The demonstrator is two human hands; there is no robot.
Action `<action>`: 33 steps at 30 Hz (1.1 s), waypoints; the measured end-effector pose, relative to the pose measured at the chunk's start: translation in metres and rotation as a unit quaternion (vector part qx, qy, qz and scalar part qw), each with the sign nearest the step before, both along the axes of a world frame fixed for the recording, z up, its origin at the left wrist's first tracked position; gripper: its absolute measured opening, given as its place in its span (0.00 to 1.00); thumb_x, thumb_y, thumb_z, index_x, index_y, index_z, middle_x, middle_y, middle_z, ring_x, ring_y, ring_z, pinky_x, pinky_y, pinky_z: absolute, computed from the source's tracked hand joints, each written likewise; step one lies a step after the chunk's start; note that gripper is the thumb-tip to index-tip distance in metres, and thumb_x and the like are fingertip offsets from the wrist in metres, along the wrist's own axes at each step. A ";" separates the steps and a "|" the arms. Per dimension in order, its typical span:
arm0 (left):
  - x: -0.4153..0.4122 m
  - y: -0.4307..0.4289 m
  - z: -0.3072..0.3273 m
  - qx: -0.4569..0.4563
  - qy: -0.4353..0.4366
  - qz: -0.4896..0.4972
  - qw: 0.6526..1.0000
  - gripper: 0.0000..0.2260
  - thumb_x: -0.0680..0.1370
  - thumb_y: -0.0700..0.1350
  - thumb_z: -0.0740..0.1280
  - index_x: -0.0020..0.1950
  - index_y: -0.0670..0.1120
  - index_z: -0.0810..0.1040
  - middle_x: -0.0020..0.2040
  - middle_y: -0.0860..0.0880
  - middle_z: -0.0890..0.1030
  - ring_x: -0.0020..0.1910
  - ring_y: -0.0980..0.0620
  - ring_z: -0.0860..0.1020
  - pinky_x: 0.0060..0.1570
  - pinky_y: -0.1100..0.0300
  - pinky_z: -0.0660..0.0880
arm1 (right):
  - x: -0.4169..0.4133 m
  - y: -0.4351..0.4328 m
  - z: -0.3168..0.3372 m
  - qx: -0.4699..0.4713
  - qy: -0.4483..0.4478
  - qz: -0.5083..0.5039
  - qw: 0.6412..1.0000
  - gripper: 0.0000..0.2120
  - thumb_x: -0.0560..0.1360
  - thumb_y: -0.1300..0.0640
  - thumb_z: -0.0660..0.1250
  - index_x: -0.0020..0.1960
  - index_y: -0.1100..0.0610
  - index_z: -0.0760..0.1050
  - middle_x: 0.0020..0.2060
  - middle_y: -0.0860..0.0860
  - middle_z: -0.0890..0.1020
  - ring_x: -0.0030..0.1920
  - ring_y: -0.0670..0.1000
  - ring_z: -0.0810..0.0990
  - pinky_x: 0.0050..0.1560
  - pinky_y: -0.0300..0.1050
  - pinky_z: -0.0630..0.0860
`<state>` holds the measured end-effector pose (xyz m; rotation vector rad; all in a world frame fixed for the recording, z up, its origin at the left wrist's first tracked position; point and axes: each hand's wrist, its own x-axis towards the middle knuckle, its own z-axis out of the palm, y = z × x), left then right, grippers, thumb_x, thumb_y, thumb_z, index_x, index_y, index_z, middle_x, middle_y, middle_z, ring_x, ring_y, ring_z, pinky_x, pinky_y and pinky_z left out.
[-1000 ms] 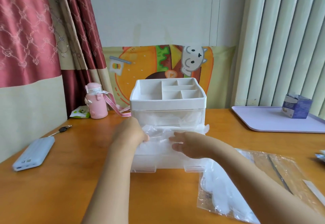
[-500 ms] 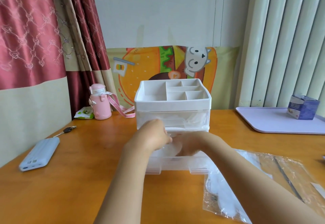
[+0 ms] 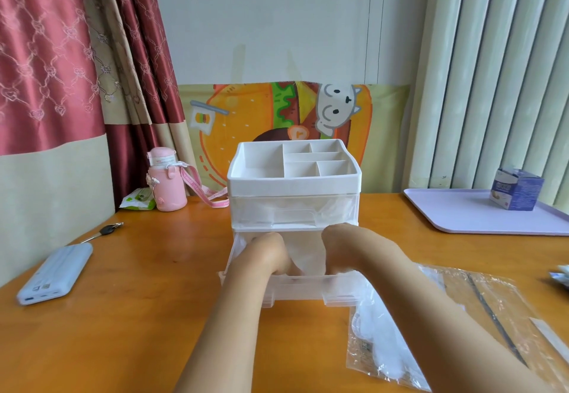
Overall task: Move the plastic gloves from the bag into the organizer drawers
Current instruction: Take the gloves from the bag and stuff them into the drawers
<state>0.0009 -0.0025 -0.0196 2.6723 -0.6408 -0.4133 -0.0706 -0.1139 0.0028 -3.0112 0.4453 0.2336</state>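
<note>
Table of orange wood, organizer at centre; red curtain, pale blinds

A white organizer stood mid-table, its lower drawer pulled out toward the person. The left hand and right hand were both down inside that drawer, side by side and knuckles up. Their fingers were bent under and hidden, with white plastic gloves bunched between them. The upper drawer was closed. A clear bag holding more gloves lay flat just beside the drawer's right corner. A pink bottle, key and power bank sat to the left, and a lilac tray carrying a blue box sat far right.
</note>
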 end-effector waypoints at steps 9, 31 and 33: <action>0.002 0.008 0.002 0.007 -0.035 -0.003 0.999 0.18 0.75 0.47 0.71 0.63 0.42 0.75 0.47 0.47 0.75 0.48 0.47 0.76 0.42 0.61 0.70 | 0.013 0.010 -0.009 0.038 0.045 0.012 0.998 0.19 0.81 0.55 0.58 0.70 0.59 0.67 0.66 0.55 0.73 0.65 0.55 0.71 0.63 0.44 0.67; -0.130 -0.079 -0.016 -0.273 -0.143 -0.288 0.906 0.18 0.78 0.57 0.65 0.33 0.47 0.74 0.39 0.52 0.79 0.41 0.55 0.76 0.47 0.61 0.73 | -0.161 -0.164 -0.028 0.061 -0.263 -0.182 0.946 0.19 0.76 0.43 0.63 0.35 0.54 0.80 0.26 0.50 0.76 0.26 0.46 0.71 0.27 0.38 0.62; -0.138 -0.091 -0.039 -0.227 -0.096 -0.330 0.911 0.14 0.78 0.56 0.65 0.37 0.50 0.74 0.48 0.55 0.80 0.49 0.59 0.76 0.54 0.65 0.71 | -0.169 -0.182 -0.044 0.067 -0.220 -0.223 0.947 0.14 0.79 0.51 0.61 0.40 0.55 0.80 0.32 0.50 0.80 0.32 0.47 0.76 0.30 0.38 0.67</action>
